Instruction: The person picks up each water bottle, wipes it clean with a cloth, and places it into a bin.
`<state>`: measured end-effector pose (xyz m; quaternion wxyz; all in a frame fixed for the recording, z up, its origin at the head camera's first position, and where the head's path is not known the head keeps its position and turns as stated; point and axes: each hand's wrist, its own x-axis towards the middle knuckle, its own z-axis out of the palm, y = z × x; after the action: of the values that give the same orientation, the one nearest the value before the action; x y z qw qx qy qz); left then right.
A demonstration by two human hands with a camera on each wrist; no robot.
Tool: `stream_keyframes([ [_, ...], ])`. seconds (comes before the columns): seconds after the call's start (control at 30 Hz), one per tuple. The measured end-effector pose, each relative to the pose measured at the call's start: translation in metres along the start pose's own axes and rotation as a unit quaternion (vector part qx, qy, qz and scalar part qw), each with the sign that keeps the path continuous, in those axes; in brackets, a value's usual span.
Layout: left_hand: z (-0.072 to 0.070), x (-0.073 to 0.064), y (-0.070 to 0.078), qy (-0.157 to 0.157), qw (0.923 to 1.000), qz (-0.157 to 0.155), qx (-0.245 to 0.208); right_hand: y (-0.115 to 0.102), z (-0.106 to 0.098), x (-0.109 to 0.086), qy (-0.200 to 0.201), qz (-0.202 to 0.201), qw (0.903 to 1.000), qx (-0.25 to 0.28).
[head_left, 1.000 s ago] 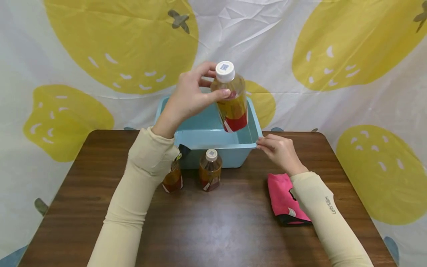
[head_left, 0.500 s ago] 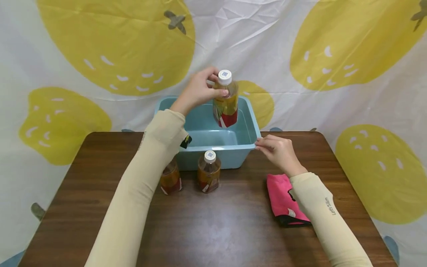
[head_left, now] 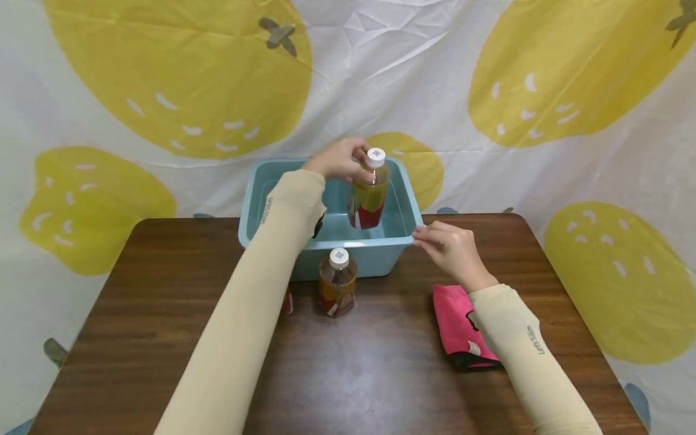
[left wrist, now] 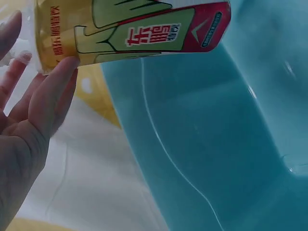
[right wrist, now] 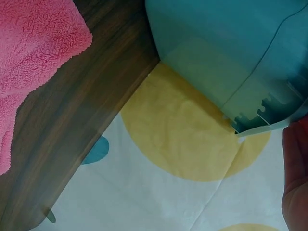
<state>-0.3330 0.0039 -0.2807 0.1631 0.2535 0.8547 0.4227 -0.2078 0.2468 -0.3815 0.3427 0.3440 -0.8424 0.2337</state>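
Note:
My left hand [head_left: 342, 160] grips a drink bottle [head_left: 370, 196] with a white cap and a yellow and red label, near its shoulder. The bottle hangs a little tilted within the mouth of a light blue plastic bin [head_left: 326, 244]. In the left wrist view the fingers lie around the upper part of the labelled bottle [left wrist: 139, 36], above the bin's inside. At the bin's front right corner, my right hand [head_left: 448, 248] pinches the rim. A second bottle [head_left: 338, 287] stands upright before the bin. Of a third bottle [head_left: 288, 301], only a red sliver shows beside the left sleeve.
A folded pink cloth [head_left: 459, 320] with a black edge lies under the right forearm. The bin stands at the back of a dark wooden table [head_left: 348, 386]. A white curtain [head_left: 380, 72] with yellow fruit prints hangs right behind.
My left hand has lowered the bottle from above the bin into its mouth. The left forearm has swung right and covers more of the third bottle. My right hand keeps to the rim.

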Motion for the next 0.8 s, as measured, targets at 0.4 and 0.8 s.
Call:
stream_keyframes([
  [0.4, 0.019, 0.013, -0.016, -0.075, 0.9958, -0.052, 0.007, -0.007, 0.001, 0.001, 0.005, -0.003, 0.9998, 0.018],
  [0.8, 0.032, 0.007, -0.019, -0.090, 0.9934, -0.057, 0.042, -0.014, 0.000, 0.000, -0.003, -0.004, 0.9998, 0.017],
])
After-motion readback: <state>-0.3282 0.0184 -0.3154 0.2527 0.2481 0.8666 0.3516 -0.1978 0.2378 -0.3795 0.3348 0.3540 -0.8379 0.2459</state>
